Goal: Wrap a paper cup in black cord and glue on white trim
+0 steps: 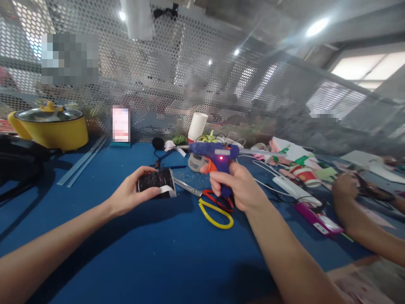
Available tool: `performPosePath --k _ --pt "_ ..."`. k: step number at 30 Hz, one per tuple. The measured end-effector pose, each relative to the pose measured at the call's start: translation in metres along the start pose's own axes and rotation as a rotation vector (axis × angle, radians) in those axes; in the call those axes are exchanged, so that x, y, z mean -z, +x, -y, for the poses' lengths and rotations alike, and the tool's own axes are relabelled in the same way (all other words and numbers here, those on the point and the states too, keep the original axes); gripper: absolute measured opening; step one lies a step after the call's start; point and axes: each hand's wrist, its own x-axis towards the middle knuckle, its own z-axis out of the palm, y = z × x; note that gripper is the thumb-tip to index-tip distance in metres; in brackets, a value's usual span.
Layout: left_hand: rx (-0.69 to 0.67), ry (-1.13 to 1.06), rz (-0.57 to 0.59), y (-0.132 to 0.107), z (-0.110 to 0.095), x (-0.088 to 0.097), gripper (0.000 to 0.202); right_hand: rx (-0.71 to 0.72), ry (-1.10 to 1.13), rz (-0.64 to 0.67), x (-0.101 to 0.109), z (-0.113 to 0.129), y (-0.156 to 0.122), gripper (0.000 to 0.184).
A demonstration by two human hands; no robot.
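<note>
My left hand (139,192) is closed around a black cylinder wrapped in what looks like yarn or cord (155,181), with a white strip under the thumb and a pale rim at its right end. In my right hand (240,185) is a blue glue gun (211,151) with an orange trigger; a red light glows on its side. Its nozzle points left, above and to the right of the cylinder, and a glue stick (259,153) juts from its back. Scissors (217,215) with one yellow and one red handle lie on the table between my hands.
A yellow pot (53,128) with a glass lid and a lit phone (120,124) stand at the back left. White paper cups (198,124) are stacked behind the gun. At right lie a white power strip (295,190), a purple box (318,219) and another person's hands (346,190).
</note>
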Motion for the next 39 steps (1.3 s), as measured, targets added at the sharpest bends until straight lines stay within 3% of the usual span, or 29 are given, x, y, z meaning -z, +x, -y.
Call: performPosePath --k 4,16,39 --pt "0.016 -0.016 -0.011 0.000 0.001 0.001 0.051 -0.016 -0.151 0.045 -0.006 -0.006 -0.017 0.018" --pt "0.045 -0.016 -0.031 0.002 0.001 0.003 0.047 0.021 -0.495 0.072 -0.009 -0.001 -0.027 0.032" --pt "-0.025 0.079 -0.014 -0.002 0.001 0.001 0.045 0.023 -0.540 0.045 -0.007 -0.002 -0.022 0.038"
